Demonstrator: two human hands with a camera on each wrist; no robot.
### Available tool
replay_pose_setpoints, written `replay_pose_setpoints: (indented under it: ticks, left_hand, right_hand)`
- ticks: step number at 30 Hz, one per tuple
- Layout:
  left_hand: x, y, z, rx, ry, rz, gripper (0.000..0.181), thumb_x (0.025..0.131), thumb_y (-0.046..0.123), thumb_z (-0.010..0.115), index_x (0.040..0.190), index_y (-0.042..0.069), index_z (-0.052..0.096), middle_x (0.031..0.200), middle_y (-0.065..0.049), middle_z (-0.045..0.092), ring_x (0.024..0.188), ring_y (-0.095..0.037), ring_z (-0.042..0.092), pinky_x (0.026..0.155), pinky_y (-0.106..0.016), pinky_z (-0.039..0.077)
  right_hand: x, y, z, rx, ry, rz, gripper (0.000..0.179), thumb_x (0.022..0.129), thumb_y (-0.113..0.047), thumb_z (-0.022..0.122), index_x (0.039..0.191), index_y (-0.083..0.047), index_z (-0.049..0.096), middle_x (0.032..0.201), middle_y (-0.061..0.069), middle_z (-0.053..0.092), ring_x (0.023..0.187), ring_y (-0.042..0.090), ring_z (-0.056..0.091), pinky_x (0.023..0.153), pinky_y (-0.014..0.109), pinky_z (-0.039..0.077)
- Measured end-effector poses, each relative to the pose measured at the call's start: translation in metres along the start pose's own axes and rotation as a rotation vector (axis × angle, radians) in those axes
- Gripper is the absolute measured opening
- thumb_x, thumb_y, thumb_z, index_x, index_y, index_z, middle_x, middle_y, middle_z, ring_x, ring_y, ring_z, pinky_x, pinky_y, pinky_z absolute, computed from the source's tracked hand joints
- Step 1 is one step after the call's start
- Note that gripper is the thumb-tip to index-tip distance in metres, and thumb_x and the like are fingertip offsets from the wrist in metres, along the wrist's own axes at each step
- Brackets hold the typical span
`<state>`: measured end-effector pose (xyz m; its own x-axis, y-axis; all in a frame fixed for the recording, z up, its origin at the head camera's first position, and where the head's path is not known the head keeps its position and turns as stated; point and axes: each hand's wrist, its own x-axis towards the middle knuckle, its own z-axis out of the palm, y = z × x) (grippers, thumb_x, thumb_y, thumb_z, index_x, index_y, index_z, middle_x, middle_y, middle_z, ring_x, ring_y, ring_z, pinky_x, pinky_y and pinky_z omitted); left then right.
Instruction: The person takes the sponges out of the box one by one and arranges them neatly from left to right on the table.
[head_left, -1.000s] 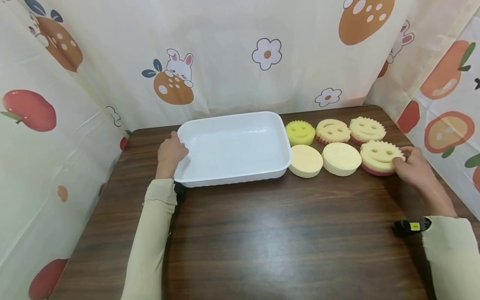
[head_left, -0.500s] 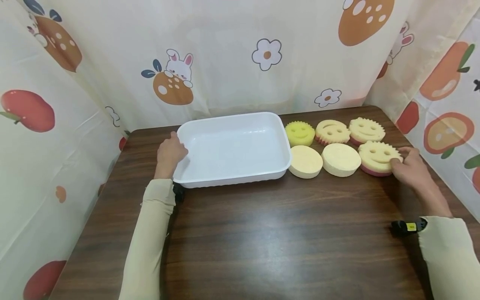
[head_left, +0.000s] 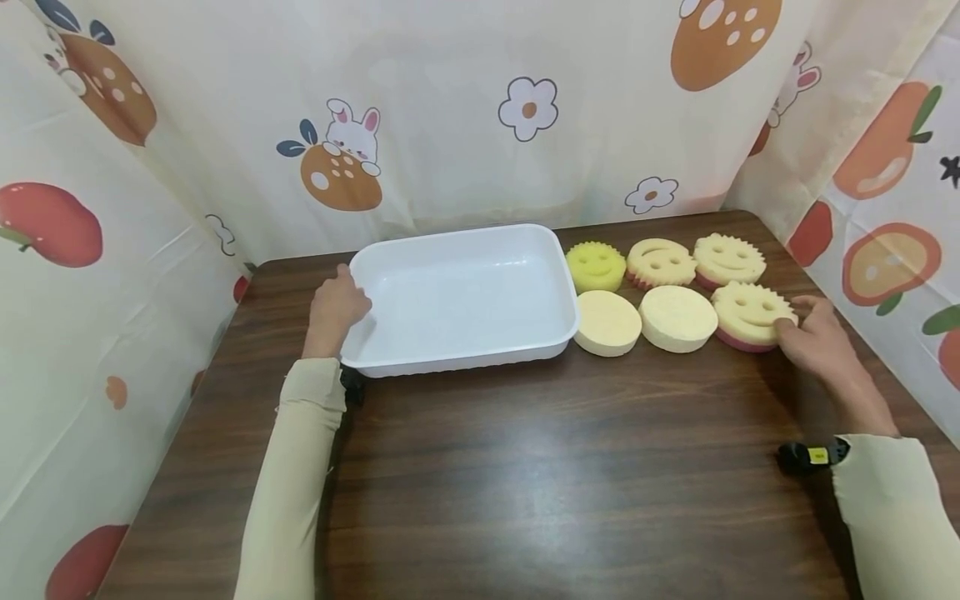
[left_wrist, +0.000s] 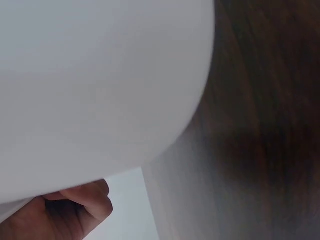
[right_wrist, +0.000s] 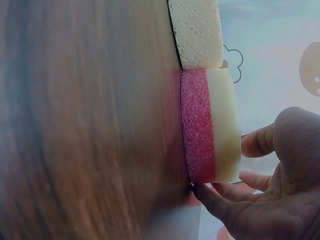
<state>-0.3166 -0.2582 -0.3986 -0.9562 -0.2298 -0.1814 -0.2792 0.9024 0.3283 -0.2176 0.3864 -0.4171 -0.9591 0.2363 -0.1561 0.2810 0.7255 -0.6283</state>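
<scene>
A white rectangular tray lies at the back middle of the table in the head view. My left hand grips its left rim; the left wrist view shows curled fingers under the tray's edge. At the right end of the front row is a smiley sponge with scalloped top edge, cream above and pink below. My right hand holds that sponge by its right side, thumb on the cream top and the other fingers along the edge. In the right wrist view the sponge sits flat on the wood, touching the neighbouring round sponge.
Two plain cream round sponges lie between the tray and the held sponge. Behind them stand a yellow smiley sponge and two cream-and-pink smiley sponges. Patterned curtains enclose the brown wooden table at back and sides.
My right hand and the held smiley sponge have shifted slightly left, closer against the plain round sponge. My left hand keeps its place on the tray. The head view has drifted a little.
</scene>
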Motion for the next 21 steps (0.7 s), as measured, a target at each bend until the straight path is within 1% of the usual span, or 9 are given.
replay_pose_setpoints:
  ticks: [8,14,19,21]
  left_hand:
    - [-0.001,-0.004,-0.002,-0.045,-0.039,-0.008,0.073,0.100,0.021,0.043,0.156,-0.003,0.004,0.134,-0.037,0.049,0.117,-0.049,0.058,0.095,-0.057,0.053]
    - [0.002,-0.009,-0.005,-0.046,-0.062,0.000,0.074,0.101,0.022,0.041,0.157,-0.002,-0.001,0.137,-0.038,0.047,0.119,-0.050,0.057,0.095,-0.059,0.052]
    - [0.004,-0.012,-0.007,-0.032,-0.072,0.013,0.073,0.102,0.022,0.039,0.157,-0.003,-0.002,0.136,-0.038,0.046,0.118,-0.049,0.058,0.093,-0.058,0.053]
    - [0.005,-0.014,-0.008,-0.020,-0.077,0.017,0.072,0.103,0.023,0.038,0.157,-0.003,-0.003,0.137,-0.038,0.046,0.118,-0.049,0.058,0.093,-0.058,0.053]
  right_hand:
    - [-0.001,-0.002,0.001,-0.005,-0.003,-0.012,0.075,0.100,-0.033,0.030,0.150,0.017,0.005,0.148,0.049,0.016,0.137,0.062,0.021,0.110,0.070,0.023]
    - [0.000,-0.005,0.003,0.007,-0.005,-0.019,0.076,0.100,-0.034,0.031,0.148,0.020,0.006,0.147,0.050,0.014,0.136,0.062,0.020,0.111,0.071,0.021]
    - [0.000,-0.009,0.006,-0.016,0.039,-0.083,0.072,0.101,-0.032,0.034,0.144,0.023,0.015,0.141,0.050,0.019,0.132,0.061,0.022,0.107,0.070,0.024]
    - [0.001,-0.014,0.007,-0.033,0.052,-0.085,0.072,0.101,-0.032,0.034,0.144,0.022,0.016,0.140,0.050,0.018,0.131,0.061,0.019,0.106,0.070,0.022]
